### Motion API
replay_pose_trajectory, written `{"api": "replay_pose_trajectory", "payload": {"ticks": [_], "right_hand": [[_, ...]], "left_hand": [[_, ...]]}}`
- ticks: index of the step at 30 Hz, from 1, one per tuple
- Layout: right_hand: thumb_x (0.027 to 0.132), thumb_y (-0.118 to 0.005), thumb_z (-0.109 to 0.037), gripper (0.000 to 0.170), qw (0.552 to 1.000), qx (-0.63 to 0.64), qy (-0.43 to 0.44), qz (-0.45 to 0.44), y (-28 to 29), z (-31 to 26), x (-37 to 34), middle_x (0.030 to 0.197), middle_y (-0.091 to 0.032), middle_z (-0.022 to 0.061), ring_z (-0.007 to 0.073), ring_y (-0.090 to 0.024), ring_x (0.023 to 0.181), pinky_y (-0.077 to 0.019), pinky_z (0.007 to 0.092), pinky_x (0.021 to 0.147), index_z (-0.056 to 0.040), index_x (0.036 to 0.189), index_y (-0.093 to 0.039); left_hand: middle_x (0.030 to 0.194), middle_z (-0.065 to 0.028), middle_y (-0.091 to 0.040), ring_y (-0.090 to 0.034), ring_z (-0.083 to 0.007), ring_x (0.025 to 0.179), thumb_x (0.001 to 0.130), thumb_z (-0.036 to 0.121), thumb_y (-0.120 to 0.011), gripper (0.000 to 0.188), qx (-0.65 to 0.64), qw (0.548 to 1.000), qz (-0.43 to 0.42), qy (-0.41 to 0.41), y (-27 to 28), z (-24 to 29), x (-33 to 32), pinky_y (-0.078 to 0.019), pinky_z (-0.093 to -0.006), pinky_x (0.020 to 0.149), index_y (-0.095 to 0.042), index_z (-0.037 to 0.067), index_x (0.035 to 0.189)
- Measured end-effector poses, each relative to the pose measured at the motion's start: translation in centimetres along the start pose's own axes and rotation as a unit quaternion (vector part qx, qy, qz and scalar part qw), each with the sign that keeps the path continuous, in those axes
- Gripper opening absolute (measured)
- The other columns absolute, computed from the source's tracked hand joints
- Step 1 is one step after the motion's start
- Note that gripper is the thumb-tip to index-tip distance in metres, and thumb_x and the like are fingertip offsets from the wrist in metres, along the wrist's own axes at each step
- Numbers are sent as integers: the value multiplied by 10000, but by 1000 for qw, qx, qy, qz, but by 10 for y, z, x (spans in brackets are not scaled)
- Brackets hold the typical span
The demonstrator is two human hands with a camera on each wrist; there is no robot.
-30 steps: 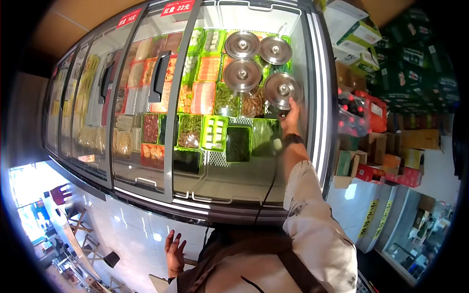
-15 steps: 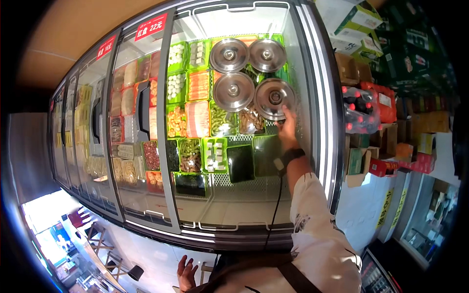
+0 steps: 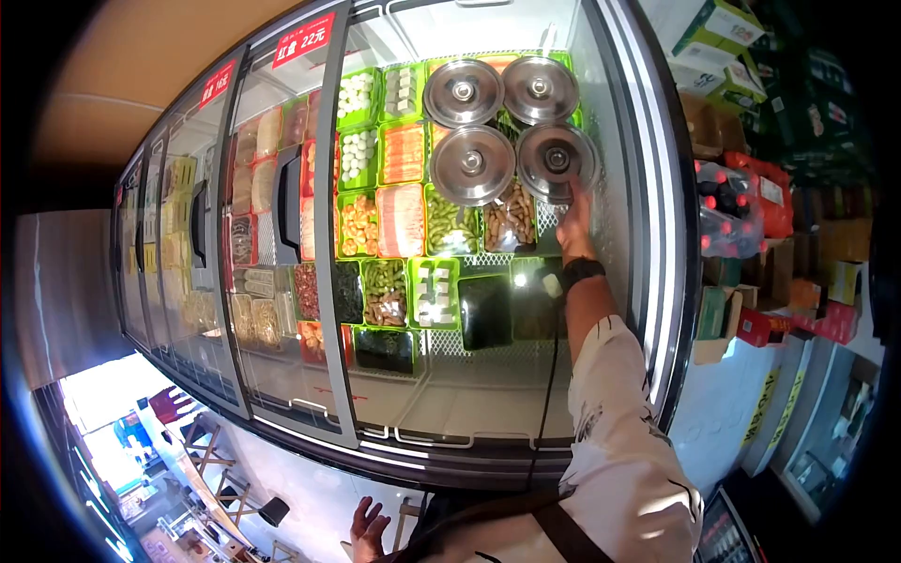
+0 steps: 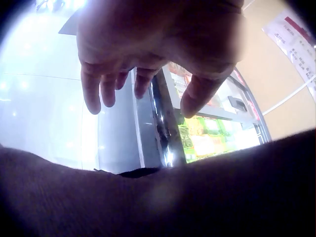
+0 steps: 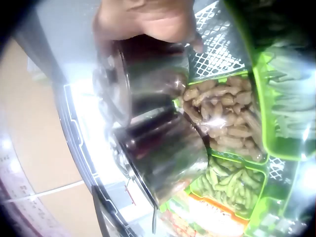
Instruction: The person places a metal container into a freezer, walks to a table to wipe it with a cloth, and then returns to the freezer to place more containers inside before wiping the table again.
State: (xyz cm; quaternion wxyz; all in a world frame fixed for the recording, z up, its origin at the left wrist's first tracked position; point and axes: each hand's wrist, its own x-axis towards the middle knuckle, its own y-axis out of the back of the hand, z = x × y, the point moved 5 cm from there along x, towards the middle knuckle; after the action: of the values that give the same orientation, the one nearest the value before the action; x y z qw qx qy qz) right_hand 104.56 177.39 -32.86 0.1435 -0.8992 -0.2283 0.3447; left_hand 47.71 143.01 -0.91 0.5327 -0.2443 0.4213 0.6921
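Four metal pots with lids stand together at the back right of the chilled case. My right hand point(image 3: 574, 225) grips the nearest right pot point(image 3: 556, 164) at its front side. In the right wrist view that hand point(image 5: 148, 22) curls round the top of this pot point(image 5: 158, 74), close beside a second pot point(image 5: 173, 153). Green trays of peanuts point(image 3: 509, 221) and edamame point(image 3: 452, 225) sit in front of the pots. My left hand point(image 3: 370, 527) hangs outside the case, fingers loosely bent and holding nothing; the left wrist view shows this hand point(image 4: 158, 44) too.
Sliding glass lids with dark handles point(image 3: 289, 202) cover the case's left part. Its front rim point(image 3: 469, 467) runs between my body and the trays. A black cable crosses the rim near my right arm. Boxes and wrapped bottles point(image 3: 727, 202) stand right of the case.
My right hand has brought its pot in beside the other three, first leftward and down, then up against them. The head view has shifted. My left hand remains outside the case.
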Motion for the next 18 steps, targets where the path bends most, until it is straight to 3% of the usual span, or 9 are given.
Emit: {"api": "replay_pose_trajectory", "payload": {"ticks": [4, 6, 7, 9, 13, 14, 15, 16, 18], "right_hand": [[757, -651, -458, 610, 997, -34, -26, 64, 10, 1, -14, 1316, -437, -22, 172, -336, 1241, -216, 453, 998, -122, 1234, -474], [692, -696, -523, 1095, 998, -47, -35, 12, 7, -4, -15, 1447, -249, 122, 301, -243, 1310, -208, 482, 1021, -81, 1442, -32], [692, -696, -523, 1095, 998, -50, -36, 4, 5, -6, -14, 1447, -249, 122, 301, -243, 1310, -208, 482, 1021, -81, 1442, -32], [766, -607, -542, 742, 993, -99, -42, 43, 1, -13, -16, 1404, -340, 28, 208, -250, 1305, -165, 533, 1015, -132, 1343, -382], [924, -425, -392, 516, 989, -87, 62, -99, -16, -39, -51, 1386, -366, 38, 190, -336, 1263, -234, 339, 1045, -106, 1351, -379], [886, -480, -447, 506, 976, -110, 173, -77, -22, -47, -71, 1159, -539, 47, 179, -487, 1074, -343, 342, 953, -60, 1213, -499], [898, -443, -449, 492, 988, -99, 71, -95, -30, -49, -92, 1166, -530, 31, 178, -487, 1078, -350, 337, 958, -80, 1221, -487], [893, -430, -465, 514, 981, -121, 105, -109, -29, -50, -93, 1210, -502, 21, 190, -483, 1091, -353, 327, 957, -102, 1256, -453], [878, -478, -176, 443, 938, -263, 224, 5, -5, -53, -83, 1332, -388, 61, 217, -429, 1152, -356, 350, 952, -83, 1301, -388]], "left_hand": [[1292, -270, -415, -438, -335, 1185, 904, 261, -490, 510, 52, 998, 9, 21, -4, 4, -7, -364, -399, 988, -360, 41, 1346], [1305, -202, -412, -431, -305, 1198, 842, 206, -536, 562, 20, 999, 8, 25, -11, 9, -9, -389, -413, 956, -354, 26, 1342], [1318, -135, -408, -424, -275, 1210, 779, 151, -582, 623, -7, 1000, 7, 24, -12, 11, -10, -415, -427, 924, -348, 10, 1339], [1295, -164, -425, -430, -284, 1205, 785, 171, -581, 628, -20, 1000, 2, 24, -4, 1, -8, -416, -413, 930, -341, -12, 1336], [1137, -186, -579, -557, -228, 1033, 819, 170, -579, 518, 49, 999, -3, 3, 3, -11, -13, -426, -313, 908, -430, 1, 1286], [1127, -174, -588, -567, -211, 1013, 837, 200, -573, 489, 27, 1000, -6, -3, 10, -24, -13, -423, -297, 907, -452, 2, 1267], [1116, -162, -597, -576, -194, 994, 856, 231, -568, 464, 3, 1000, -7, -13, 11, -33, -14, -420, -282, 906, -474, 3, 1249], [1126, -153, -594, -567, -193, 1013, 861, 251, -566, 453, 14, 1000, 1, -14, 12, -42, -15, -419, -291, 911, -491, 5, 1233], [1141, -141, -590, -551, -202, 1047, 869, 278, -562, 437, 37, 999, 13, -20, 16, -61, -15, -415, -309, 923, -516, 9, 1210]]}}
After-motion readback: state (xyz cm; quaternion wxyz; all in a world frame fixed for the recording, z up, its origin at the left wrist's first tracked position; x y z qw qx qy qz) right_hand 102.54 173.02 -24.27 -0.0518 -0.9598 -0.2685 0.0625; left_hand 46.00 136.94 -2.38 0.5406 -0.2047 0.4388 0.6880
